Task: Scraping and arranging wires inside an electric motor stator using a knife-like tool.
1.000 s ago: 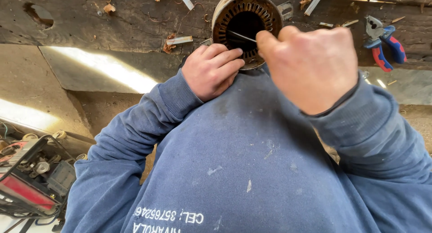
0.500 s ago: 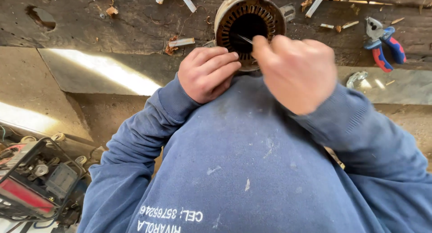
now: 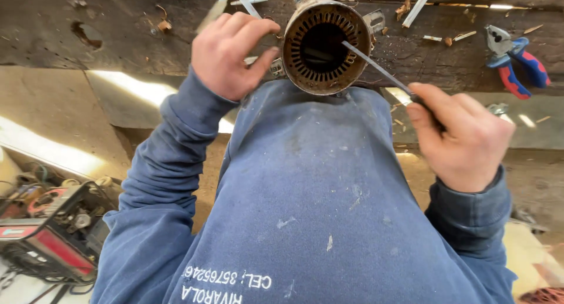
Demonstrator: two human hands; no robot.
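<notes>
The motor stator [image 3: 326, 45], a round metal shell with a ring of slots around its open bore, lies between your two hands at the near edge of the workbench [image 3: 117, 39], its opening facing you. Your right hand [image 3: 464, 136] is closed around the handle end of a thin metal rod [image 3: 376, 69], whose far tip reaches the inner rim of the stator on the side nearer that hand. Your left hand [image 3: 232, 54] is loosely curled beside the stator's other side, thumb and fingertips close to the shell; whether they touch it cannot be told, and whether it holds anything is unclear. Beyond your right hand, red and blue pliers [image 3: 517, 63] lie on the bench, well apart from the stator. White strips [image 3: 418, 5] and wood chips are scattered beyond both hands. Below your left arm, a red machine [image 3: 47, 239] sits on the floor.
</notes>
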